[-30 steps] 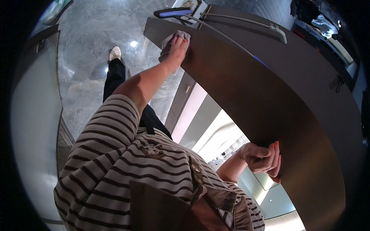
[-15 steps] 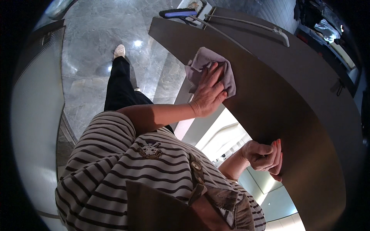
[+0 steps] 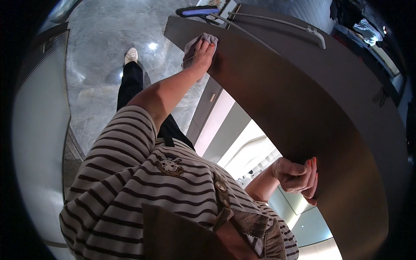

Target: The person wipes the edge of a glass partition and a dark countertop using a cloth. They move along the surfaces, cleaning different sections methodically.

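Note:
My left hand [image 3: 203,53] is closed over a crumpled grey-purple cloth [image 3: 189,52]. It presses the cloth to the far end of a long brown panel [image 3: 277,95], at the panel's left edge, and some of the cloth hangs past that edge. Lower right, my right hand [image 3: 296,175] is curled at the panel's near edge. Its fingertips, with orange nails, touch the brown surface, and the palm side is partly hidden.
Beyond the panel's far end lie a blue-purple brush head [image 3: 199,11] and a white tray-like thing [image 3: 225,11]. A pale rod with a bent end [image 3: 320,40] runs along the dark surface behind. Grey marble floor [image 3: 99,47] spreads left, beside a ribbed pale panel [image 3: 41,130].
My left hand has slid the cloth away from me and leftward along the panel to its far end, with the arm stretching out. My right hand has stayed in place.

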`<act>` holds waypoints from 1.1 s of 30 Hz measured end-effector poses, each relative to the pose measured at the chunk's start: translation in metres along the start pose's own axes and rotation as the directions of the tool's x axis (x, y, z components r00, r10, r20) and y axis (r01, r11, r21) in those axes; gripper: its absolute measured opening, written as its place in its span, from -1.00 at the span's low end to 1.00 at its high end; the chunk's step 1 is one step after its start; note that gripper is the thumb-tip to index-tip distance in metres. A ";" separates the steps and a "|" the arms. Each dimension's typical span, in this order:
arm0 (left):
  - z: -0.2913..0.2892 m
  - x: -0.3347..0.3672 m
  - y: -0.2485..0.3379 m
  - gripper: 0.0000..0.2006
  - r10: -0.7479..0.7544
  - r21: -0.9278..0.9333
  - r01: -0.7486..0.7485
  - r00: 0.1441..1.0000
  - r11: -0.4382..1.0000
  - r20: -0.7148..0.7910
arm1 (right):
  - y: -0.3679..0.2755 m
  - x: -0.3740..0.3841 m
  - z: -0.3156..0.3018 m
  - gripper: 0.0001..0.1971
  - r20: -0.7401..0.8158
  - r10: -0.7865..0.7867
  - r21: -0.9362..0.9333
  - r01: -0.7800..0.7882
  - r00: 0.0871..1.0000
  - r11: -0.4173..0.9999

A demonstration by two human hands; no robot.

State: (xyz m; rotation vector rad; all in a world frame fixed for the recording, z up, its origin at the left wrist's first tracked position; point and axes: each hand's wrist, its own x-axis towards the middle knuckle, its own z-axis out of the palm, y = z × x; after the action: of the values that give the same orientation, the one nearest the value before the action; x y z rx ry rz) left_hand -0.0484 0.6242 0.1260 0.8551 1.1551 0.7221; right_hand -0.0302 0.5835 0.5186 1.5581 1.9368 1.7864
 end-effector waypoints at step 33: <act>0.003 -0.122 0.191 -0.65 0.652 0.057 -0.664 0.744 0.745 0.146 | -0.005 0.003 -0.009 -0.74 0.001 0.100 0.100 -0.099 0.995 0.990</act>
State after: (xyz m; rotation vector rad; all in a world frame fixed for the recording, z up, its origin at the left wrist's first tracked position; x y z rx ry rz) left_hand -0.0866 0.6156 0.3487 1.4130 0.7686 1.1792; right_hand -0.0402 0.5804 0.5191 1.7124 2.0137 1.7550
